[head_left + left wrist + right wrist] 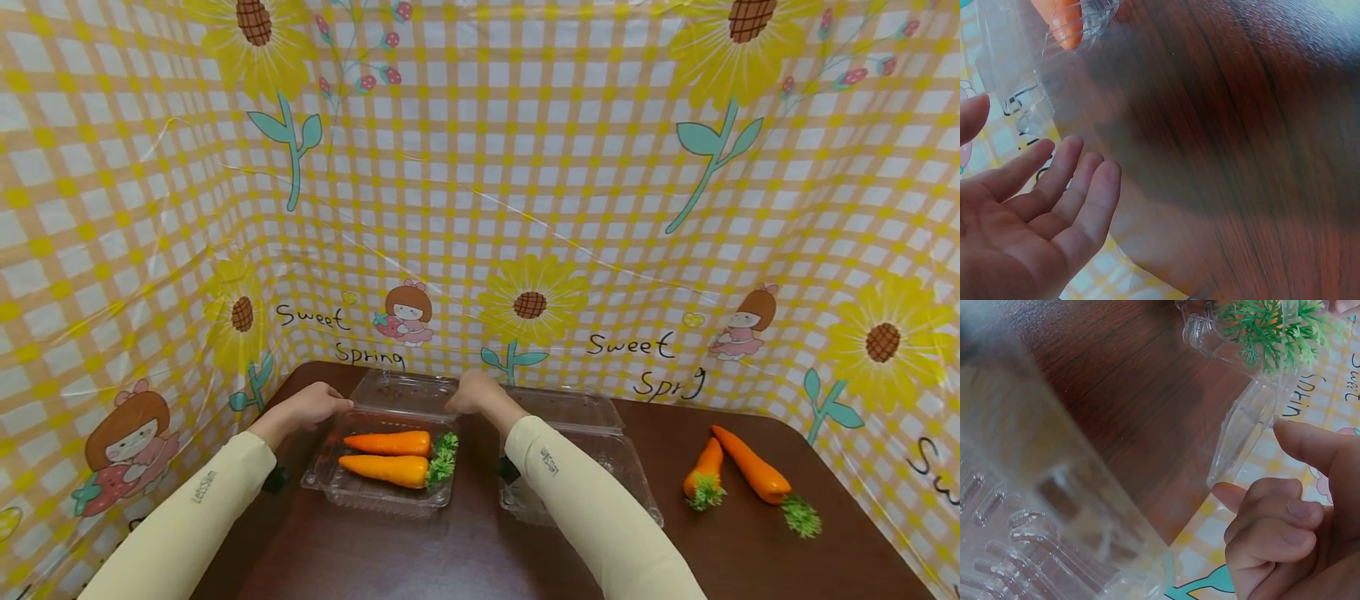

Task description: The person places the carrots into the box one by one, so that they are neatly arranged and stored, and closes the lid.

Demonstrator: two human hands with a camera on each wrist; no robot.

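Right hand point(474, 393) pinches lid point(405, 392) edge, thumb to index; left hand point(318, 406) empty, fingers loosely extended beside opposite edge. Even 2-sided grip should limit twist.

The clear hinged rectangular box point(382, 498) on the left looks like thin, glossy plastic with ridged walls, and the matching clear rectangular box point(626, 467) on the right shares that shiny, see-through finish. The two tapered orange carrots point(384, 471) inside the left one have smooth skins with a soft sheen, as do the two long orange carrots point(750, 464) outside; their feathery green tops point(802, 517) look like rough-textured plastic. The dark reddish-brown counter point(420, 558) shows polished wood grain. The yellow-and-white checked sheet point(480, 208) is creased and faintly shiny; the cream sleeves point(180, 521) are matt cloth.
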